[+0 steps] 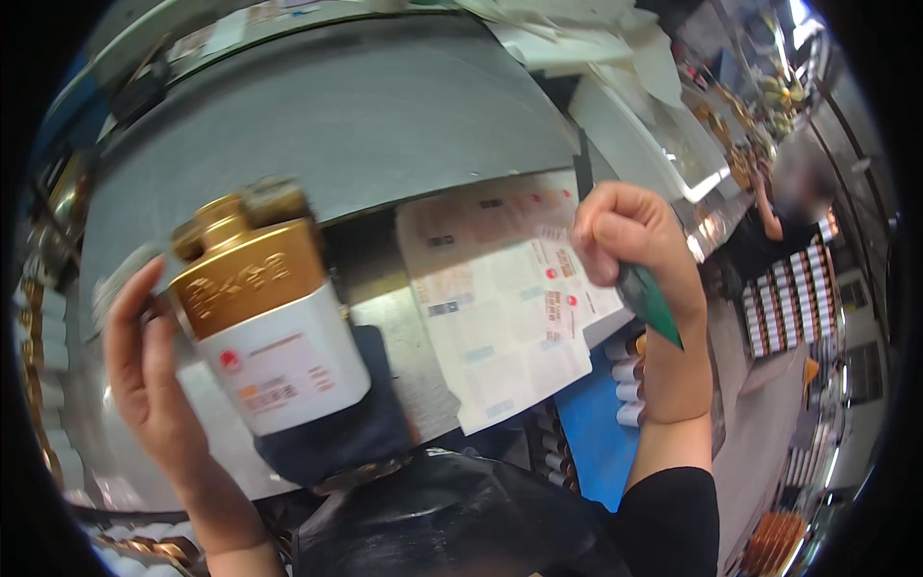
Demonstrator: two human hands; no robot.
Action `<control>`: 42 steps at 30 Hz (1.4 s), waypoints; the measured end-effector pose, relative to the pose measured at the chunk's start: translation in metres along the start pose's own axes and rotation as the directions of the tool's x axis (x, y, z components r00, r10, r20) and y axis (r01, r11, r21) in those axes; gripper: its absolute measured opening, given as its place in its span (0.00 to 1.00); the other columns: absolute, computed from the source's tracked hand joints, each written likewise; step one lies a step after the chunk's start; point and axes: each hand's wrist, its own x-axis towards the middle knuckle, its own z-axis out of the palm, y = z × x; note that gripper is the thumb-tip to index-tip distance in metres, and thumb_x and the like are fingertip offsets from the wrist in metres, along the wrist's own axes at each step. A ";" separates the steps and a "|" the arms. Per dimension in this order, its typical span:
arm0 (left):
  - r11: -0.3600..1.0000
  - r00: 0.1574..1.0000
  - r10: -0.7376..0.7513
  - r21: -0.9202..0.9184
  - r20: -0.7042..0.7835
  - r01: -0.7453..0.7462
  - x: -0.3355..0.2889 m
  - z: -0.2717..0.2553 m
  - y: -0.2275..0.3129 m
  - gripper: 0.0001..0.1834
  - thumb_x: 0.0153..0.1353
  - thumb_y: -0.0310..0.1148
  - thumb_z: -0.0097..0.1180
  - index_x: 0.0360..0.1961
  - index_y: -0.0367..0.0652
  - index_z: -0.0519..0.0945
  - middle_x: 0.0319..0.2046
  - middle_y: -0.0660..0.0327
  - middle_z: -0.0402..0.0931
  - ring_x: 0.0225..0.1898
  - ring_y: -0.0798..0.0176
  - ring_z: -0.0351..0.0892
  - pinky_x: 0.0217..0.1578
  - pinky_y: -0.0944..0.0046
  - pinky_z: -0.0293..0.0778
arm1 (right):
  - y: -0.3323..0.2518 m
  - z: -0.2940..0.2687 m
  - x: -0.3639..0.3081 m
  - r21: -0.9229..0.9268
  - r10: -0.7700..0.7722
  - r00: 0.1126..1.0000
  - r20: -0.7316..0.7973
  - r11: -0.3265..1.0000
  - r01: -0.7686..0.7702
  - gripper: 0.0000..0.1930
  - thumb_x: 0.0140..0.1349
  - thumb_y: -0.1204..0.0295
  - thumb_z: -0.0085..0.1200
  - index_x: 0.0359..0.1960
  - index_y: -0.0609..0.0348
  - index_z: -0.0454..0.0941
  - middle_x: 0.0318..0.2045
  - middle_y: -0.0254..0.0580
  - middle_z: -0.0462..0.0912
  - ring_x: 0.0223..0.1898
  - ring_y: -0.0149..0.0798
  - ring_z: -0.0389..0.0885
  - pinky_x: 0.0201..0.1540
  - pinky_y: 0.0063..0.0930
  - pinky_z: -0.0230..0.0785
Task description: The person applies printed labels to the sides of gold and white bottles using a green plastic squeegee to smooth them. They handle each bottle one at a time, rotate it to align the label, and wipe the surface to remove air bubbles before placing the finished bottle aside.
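A flat bottle (279, 337), gold above and white below with a printed front, lies tilted on a dark cloth-like pad (380, 361). At the bottle's left side is my left hand (144, 370), its fingers spread and partly bent; whether they touch it I cannot tell. Behind those fingers shows a greyish-white piece (125, 279), unclear in kind. My right hand (630, 240) is closed around a green triangular scraper (651, 306), whose point sticks out below the fist. A small clear label (553, 233) appears at its fingertips, above a printed label sheet (500, 327).
The grey worktop (356, 115) stretches beyond the bottle. A white bin (644, 135) stands at the far right, with pale backing sheets (586, 43) beside it. Stacked white-and-gold bottles (793, 298) and a co-worker (769, 221) are further right. More bottles (48, 385) line the left edge.
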 end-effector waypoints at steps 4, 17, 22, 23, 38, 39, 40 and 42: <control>0.985 0.987 0.035 -0.174 0.159 -0.007 0.007 0.017 0.055 0.17 0.65 0.28 0.44 0.52 0.35 0.77 0.49 0.57 0.77 0.50 0.65 0.73 0.53 0.65 0.65 | -0.010 0.054 0.008 0.038 -0.006 0.993 0.120 0.999 0.001 0.07 0.60 0.72 0.55 0.32 0.64 0.80 0.26 0.34 0.81 0.20 0.20 0.69 0.22 0.14 0.60; 0.987 0.983 0.033 -0.161 0.182 -0.003 0.045 -0.026 0.028 0.20 0.70 0.42 0.43 0.51 0.39 0.79 0.50 0.57 0.77 0.52 0.64 0.70 0.54 0.66 0.62 | -0.029 0.163 0.068 -0.253 0.002 0.963 0.271 0.965 0.069 0.12 0.63 0.66 0.55 0.37 0.62 0.85 0.18 0.27 0.75 0.23 0.19 0.69 0.27 0.14 0.60; 0.999 0.963 0.034 -0.048 0.267 -0.022 0.059 -0.020 0.001 0.19 0.71 0.42 0.43 0.52 0.41 0.79 0.46 0.56 0.77 0.51 0.63 0.70 0.55 0.66 0.62 | -0.012 0.156 0.110 -0.354 0.067 0.951 0.303 0.934 0.047 0.13 0.63 0.65 0.55 0.39 0.61 0.85 0.18 0.27 0.75 0.23 0.19 0.70 0.28 0.14 0.61; 0.999 0.959 0.031 -0.022 0.282 -0.026 0.062 -0.018 -0.003 0.19 0.71 0.42 0.43 0.52 0.42 0.79 0.45 0.56 0.77 0.51 0.63 0.71 0.55 0.65 0.62 | -0.010 0.150 0.114 -0.392 0.090 0.948 0.305 0.919 0.039 0.13 0.63 0.65 0.55 0.39 0.61 0.85 0.18 0.27 0.75 0.23 0.19 0.70 0.27 0.14 0.62; 0.994 0.847 -0.001 0.094 0.531 -0.058 0.103 -0.007 -0.019 0.18 0.52 0.44 0.64 0.31 0.39 0.77 0.34 0.62 0.77 0.41 0.64 0.71 0.55 0.63 0.59 | 0.002 0.140 0.139 -0.535 0.047 0.964 0.263 0.838 0.105 0.13 0.56 0.65 0.61 0.28 0.65 0.82 0.21 0.32 0.78 0.23 0.21 0.69 0.25 0.18 0.62; 0.993 0.844 0.015 0.094 0.537 -0.078 0.103 -0.007 -0.019 0.18 0.53 0.45 0.63 0.31 0.39 0.78 0.33 0.62 0.77 0.41 0.64 0.72 0.55 0.64 0.60 | 0.001 0.140 0.139 -0.552 0.036 0.963 0.267 0.825 0.122 0.13 0.55 0.65 0.62 0.27 0.66 0.82 0.20 0.32 0.77 0.23 0.21 0.69 0.25 0.18 0.62; 0.991 0.839 0.032 0.092 0.543 -0.098 0.104 -0.008 -0.020 0.19 0.54 0.45 0.63 0.32 0.38 0.78 0.33 0.63 0.77 0.41 0.64 0.73 0.54 0.64 0.60 | 0.002 0.139 0.140 -0.555 0.019 0.963 0.268 0.820 0.138 0.12 0.54 0.66 0.62 0.27 0.66 0.82 0.19 0.32 0.77 0.23 0.21 0.69 0.24 0.18 0.62; 0.996 0.833 0.023 0.058 0.553 -0.066 0.105 -0.012 -0.023 0.20 0.56 0.46 0.62 0.34 0.37 0.79 0.32 0.63 0.77 0.41 0.65 0.74 0.53 0.64 0.63 | 0.004 0.139 0.142 -0.562 -0.015 0.962 0.274 0.809 0.172 0.12 0.54 0.67 0.62 0.27 0.67 0.82 0.18 0.33 0.76 0.22 0.21 0.69 0.23 0.18 0.61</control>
